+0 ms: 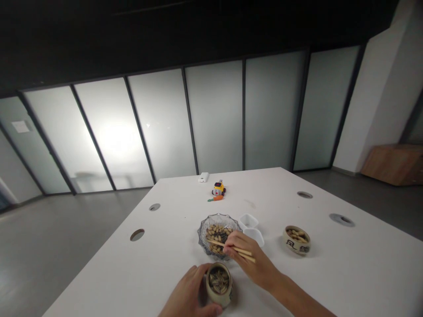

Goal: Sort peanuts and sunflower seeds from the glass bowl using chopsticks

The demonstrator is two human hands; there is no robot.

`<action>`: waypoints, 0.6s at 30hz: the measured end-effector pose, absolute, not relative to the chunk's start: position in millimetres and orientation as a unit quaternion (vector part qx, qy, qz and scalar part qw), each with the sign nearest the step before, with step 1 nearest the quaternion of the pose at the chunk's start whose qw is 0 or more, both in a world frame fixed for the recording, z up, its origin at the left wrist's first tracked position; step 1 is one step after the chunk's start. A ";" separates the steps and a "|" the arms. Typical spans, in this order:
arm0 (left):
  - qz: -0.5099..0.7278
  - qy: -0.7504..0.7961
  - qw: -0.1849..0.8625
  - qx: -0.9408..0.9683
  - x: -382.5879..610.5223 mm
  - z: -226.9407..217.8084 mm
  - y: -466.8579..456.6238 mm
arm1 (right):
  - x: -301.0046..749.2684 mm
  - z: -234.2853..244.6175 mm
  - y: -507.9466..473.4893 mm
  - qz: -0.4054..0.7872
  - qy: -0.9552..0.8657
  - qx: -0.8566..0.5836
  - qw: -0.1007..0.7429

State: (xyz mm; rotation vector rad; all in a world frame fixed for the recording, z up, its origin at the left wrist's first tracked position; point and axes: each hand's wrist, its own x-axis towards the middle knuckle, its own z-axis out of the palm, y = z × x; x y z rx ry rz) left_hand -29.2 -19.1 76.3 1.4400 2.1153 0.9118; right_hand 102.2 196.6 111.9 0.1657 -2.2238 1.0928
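Observation:
A pair of wooden chopsticks [243,252] is gripped in my right hand [246,255]. Their tips reach into a clear glass bowl [201,237] with a scalloped rim, among pistachios [218,230] and darker seeds. Nearer to me, my left hand [191,288] is wrapped round a small cream ceramic pot [223,300] that stands upright on the table. Striped sunflower seeds [218,281] lie inside it. Whether the chopstick tips pinch anything cannot be made out.
Two small white plastic trays [254,235] sit beside the glass bowl. To the right stands another cream pot [296,247] with nuts in it. Farther back on the white table [132,273] are a yellow toy vehicle [218,188], a toy carrot [216,198] and a white device [204,177].

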 end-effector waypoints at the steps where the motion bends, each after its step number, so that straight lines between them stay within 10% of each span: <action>1: 0.326 0.763 0.213 0.515 -28.9 76.9 -19.0 | 102.3 111.6 196.1 0.409 -0.851 0.066 0.322; 18: 0.335 0.751 0.209 0.529 -34.3 70.9 -19.4 | 108.4 138.9 203.2 0.416 -0.832 0.001 0.367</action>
